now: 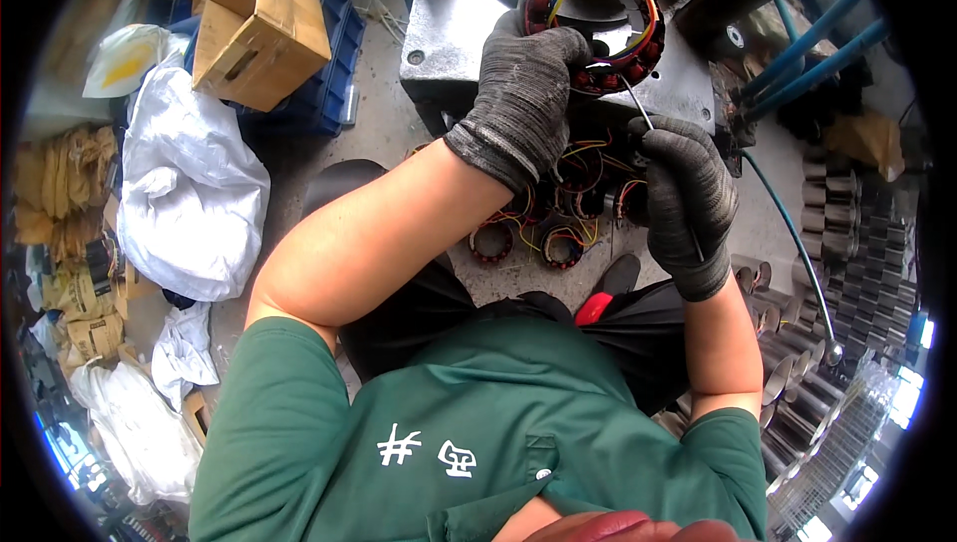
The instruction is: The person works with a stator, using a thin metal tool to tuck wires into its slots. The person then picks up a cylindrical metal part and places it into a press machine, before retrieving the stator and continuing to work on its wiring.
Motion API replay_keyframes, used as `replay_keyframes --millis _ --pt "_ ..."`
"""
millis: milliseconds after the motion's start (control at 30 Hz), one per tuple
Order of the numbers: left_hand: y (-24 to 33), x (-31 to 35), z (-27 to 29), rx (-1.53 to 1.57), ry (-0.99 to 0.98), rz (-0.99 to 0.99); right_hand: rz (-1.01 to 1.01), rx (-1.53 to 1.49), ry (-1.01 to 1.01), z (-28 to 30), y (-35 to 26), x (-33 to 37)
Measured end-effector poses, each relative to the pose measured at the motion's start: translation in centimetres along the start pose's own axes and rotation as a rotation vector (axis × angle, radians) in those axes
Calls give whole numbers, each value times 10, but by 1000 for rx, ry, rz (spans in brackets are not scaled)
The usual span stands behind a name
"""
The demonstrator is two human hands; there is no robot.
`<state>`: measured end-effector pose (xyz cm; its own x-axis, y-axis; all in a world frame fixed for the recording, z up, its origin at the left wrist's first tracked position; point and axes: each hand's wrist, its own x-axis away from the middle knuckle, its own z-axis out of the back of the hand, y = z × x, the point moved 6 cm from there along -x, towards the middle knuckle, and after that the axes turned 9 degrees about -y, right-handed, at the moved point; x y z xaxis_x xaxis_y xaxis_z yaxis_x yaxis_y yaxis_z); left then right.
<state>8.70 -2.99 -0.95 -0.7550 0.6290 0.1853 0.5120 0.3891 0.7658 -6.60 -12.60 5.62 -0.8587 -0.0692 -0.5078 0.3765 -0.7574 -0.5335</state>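
A ring-shaped motor stator (653,31) with dark red windings and yellow, red and blue wires is held up over the metal machine table. My left hand (528,88), in a grey knit glove, grips the ring's near left side, fingers closed round it. In my right hand (688,198), also gloved, is a thin metal rod (636,103). Its upper end reaches the lower edge of the stator; its other end shows below my fingers. Whether the tip touches a winding is too small to tell.
Several more wired stators (563,246) lie on the floor below my hands. The metal machine table (449,63) stands ahead. To the left are a cardboard box (264,28) on a blue crate (339,53) and white sacks (189,183). Stacked metal cylinders (832,203) line the right, beside a teal hose (793,228).
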Motion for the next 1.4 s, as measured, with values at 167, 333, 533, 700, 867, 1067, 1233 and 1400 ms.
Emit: replay_keyframes --millis 167,333,533,700,867,1067,1233,1400 --pt "17 6 -10 -207 -44 -227 -27 60 14 -1 -3 0" --pt "11 12 -22 -572 -121 -496 -98 98 -40 -10 6 -9" --pt "8 7 -25 -730 -139 -536 -99 159 -109 -5 2 -6" --pt "7 -8 -10 -412 -133 -384 -28 70 -81 9 -13 0" --pt "5 -7 -8 -92 -129 -217 -14 80 -56 13 -13 4" --pt "2 -2 -7 -165 -132 -89 -14 46 -31 11 -8 6" --pt "-13 -5 -3 107 -106 80 -50 -51 -3 9 -1 9" --pt "-15 -11 3 -100 -210 35 -47 -119 -9 8 0 7"
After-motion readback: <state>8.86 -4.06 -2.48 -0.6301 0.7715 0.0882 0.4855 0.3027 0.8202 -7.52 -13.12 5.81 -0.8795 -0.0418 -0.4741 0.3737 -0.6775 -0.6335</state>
